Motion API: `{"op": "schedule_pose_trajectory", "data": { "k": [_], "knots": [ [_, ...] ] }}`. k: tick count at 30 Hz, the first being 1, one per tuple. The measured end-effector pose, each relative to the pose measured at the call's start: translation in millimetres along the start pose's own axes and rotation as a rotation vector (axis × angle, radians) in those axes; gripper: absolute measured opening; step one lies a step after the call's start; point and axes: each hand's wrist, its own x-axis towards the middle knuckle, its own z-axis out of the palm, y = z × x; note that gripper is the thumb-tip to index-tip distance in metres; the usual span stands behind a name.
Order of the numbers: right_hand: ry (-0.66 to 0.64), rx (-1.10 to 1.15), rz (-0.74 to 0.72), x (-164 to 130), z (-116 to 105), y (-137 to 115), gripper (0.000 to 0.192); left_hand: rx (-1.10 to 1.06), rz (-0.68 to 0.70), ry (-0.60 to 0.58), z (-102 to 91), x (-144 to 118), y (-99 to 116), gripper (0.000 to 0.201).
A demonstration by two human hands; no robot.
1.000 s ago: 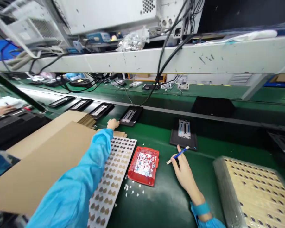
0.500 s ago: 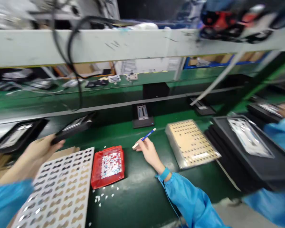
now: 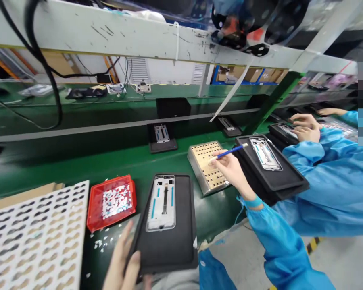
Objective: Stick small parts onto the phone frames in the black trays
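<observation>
My left hand [image 3: 124, 257] grips the left edge of a black tray [image 3: 169, 253] and holds it tilted over the bench's front edge. In the tray lies a white and silver phone frame [image 3: 161, 203] with blue strips and a dark ribbon down its middle. My right hand [image 3: 230, 169] is closed on a slim blue pen-like tool [image 3: 230, 152] with a pale end. It hovers over or beside a tan block [image 3: 202, 155] dotted with dark holes; contact is unclear. Left of the tray sits a red bin [image 3: 95, 205] of small white and blue pieces.
A white sheet with rows of cutouts [image 3: 42, 237] lies at the left. Stacked black trays [image 3: 275, 181] with a phone frame [image 3: 265, 154] stand right, near a co-worker's hands [image 3: 307, 127]. Another tray [image 3: 153, 147] rests behind. A green post [image 3: 272, 102] and hanging cable [image 3: 56, 92] flank the bench.
My left hand has brought the black tray from the far left to the front middle. My right hand has moved right with the blue tool, toward the tan block. The view has turned right.
</observation>
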Motion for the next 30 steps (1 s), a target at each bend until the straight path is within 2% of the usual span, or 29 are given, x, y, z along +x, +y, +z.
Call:
{"op": "schedule_pose_trajectory", "data": {
  "k": [1, 3, 6, 10, 13, 16, 19, 23, 26, 30],
  "knots": [
    [0.002, -0.146, -0.046, 10.6, -0.5, 5.0, 0.03, -0.075, -0.061, -0.037, 19.8, -0.6, -5.3, 0.079],
    [-0.016, -0.337, -0.1, 27.3, 1.8, 10.2, 0.017, -0.164, -0.152, -0.018, 54.0, -1.2, -11.0, 0.085],
    [-0.078, -0.427, -0.132, 42.0, 7.8, 9.7, 0.004, -0.062, -0.102, 0.131, 80.1, -4.8, -10.8, 0.076],
    [-0.121, -0.502, -0.151, 44.8, 11.7, 4.7, 0.007, 0.246, 0.131, 0.146, 72.8, -13.4, -6.1, 0.057],
    [-0.105, -0.483, -0.164, 26.0, 15.7, -4.5, 0.008, 0.368, 0.278, 0.231, 61.6, -15.1, 4.4, 0.05],
    [-0.11, -0.113, -0.151, -16.4, 28.8, -24.4, 0.024, 0.201, 0.297, 0.217, 57.8, -11.3, 28.7, 0.04],
    [-0.24, 0.327, -0.058, -67.4, 46.6, -50.3, 0.028, -0.173, 0.21, 0.135, 59.4, -2.7, 62.0, 0.03],
    [-0.402, 0.597, 0.08, -110.9, 64.3, -73.0, 0.029, -0.588, 0.122, 0.139, 60.8, 8.8, 95.2, 0.02],
    [-0.458, 0.664, 0.16, -122.1, 72.2, -76.2, 0.034, -0.673, 0.191, 0.121, 56.4, 11.3, 102.5, 0.015],
    [-0.522, 0.72, 0.282, -126.4, 77.6, -72.2, 0.041, -0.512, 0.421, 0.113, 43.9, 14.4, 96.4, 0.018]
  ]
}}
